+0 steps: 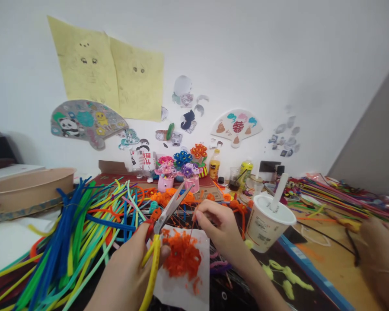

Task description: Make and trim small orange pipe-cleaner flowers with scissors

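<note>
My left hand [129, 270] grips yellow-handled scissors [164, 229], blades open and pointing up to the right. My right hand [218, 229] pinches a thin dark wire or pipe cleaner stem just right of the blades, fingers closed on it. Below both hands lies a white sheet of paper [201, 289] with a heap of orange fuzz trimmings [183, 255] on it.
A big bundle of coloured pipe cleaners [74, 233] lies at left, more [337, 192] at the right. A white paper cup with a straw [267, 224] stands right of my hand. Pipe-cleaner flower pots [178, 172], bottles and a cardboard tub [26, 190] sit behind. Another person's hand [381, 246] is at far right.
</note>
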{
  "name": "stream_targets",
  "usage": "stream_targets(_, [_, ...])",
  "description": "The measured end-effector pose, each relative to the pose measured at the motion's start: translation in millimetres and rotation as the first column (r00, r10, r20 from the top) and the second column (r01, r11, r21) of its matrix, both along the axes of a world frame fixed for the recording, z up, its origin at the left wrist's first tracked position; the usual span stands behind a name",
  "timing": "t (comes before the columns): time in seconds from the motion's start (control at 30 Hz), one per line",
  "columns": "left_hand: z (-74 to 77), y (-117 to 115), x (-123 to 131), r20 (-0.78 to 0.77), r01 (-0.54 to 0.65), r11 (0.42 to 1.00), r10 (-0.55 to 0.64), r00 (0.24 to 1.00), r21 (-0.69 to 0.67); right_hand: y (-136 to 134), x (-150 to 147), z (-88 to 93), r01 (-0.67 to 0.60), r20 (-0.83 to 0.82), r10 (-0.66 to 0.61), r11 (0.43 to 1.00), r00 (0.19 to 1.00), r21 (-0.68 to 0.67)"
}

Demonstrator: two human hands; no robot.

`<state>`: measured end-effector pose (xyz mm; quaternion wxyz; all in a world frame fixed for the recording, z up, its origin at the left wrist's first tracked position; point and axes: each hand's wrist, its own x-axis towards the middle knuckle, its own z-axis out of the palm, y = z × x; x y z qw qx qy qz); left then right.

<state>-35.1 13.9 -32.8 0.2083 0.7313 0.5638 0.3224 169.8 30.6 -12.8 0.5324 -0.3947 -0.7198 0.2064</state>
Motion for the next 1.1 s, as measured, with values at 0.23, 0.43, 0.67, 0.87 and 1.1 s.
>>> stream_targets(0.23, [-11.0, -11, 20, 0.101, 0.103, 0.994, -0.105, 0.989, 0.018, -3, -5, -2.3, -0.024, 0.014, 0.024, 0.999, 1.000, 0.032])
stream_targets(0.43, [-13.0, -14, 24, 0.105, 0.139, 0.990, -0.136, 0.985, -0.020, -6, -9, -0.5, -0.051, 0.050, 0.047, 0.995, 0.998, 0.086])
stream_targets(0.67, [-6.3, -17, 26, 0.124, 0.153, 0.986, -0.145, 0.982, -0.064, -7, -11, -1.0, -0.050, 0.065, 0.043, 0.993, 0.997, 0.103])
stream_targets(0.87, [-13.7, -12, 25, 0.007, 0.128, 0.991, -0.128, 0.992, -0.041, -6, -11, -0.7, -0.048, 0.077, 0.040, 0.994, 0.996, 0.102])
stream_targets(1.1, [-29.6, -6, 31, -0.189, -0.064, 0.998, 0.061, 0.980, -0.009, -7, -11, 0.0, -0.047, 0.078, 0.040, 0.995, 0.996, 0.093])
